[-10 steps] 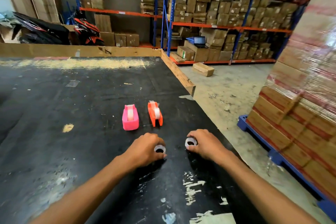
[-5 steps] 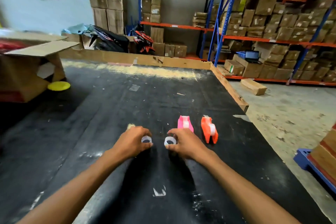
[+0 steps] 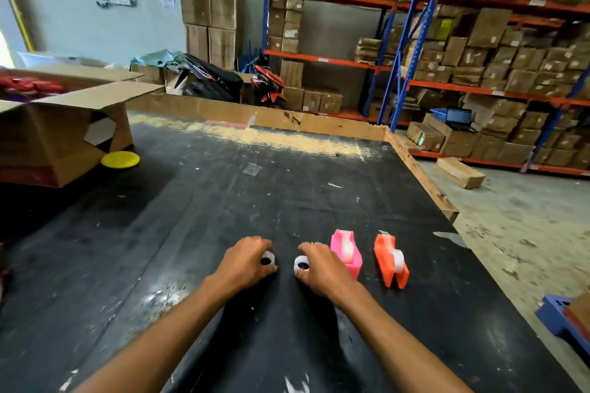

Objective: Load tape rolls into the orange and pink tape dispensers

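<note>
Two small tape rolls rest on the black table (image 3: pixel 223 217). My left hand (image 3: pixel 244 263) grips one white tape roll (image 3: pixel 267 258) by its side. My right hand (image 3: pixel 322 268) grips the other white tape roll (image 3: pixel 301 263); the two rolls sit a short gap apart. The pink tape dispenser (image 3: pixel 346 252) stands just right of my right hand, partly hidden behind it, with tape showing in its slot. Further right stands the orange tape dispenser (image 3: pixel 391 260), upright, with a whitish roll on its side.
An open cardboard box (image 3: pixel 64 134) and a yellow disc (image 3: pixel 120 159) lie at the table's far left. A wooden rim (image 3: pixel 421 179) runs along the far and right edges. Beyond it are concrete floor, blue-and-orange shelving (image 3: pixel 399 73) with cartons, and a blue pallet (image 3: pixel 555 313).
The view has swung left. Both hands, each still holding a roll, have slid left across the table and closer together, from in front of the dispensers to their left side.
</note>
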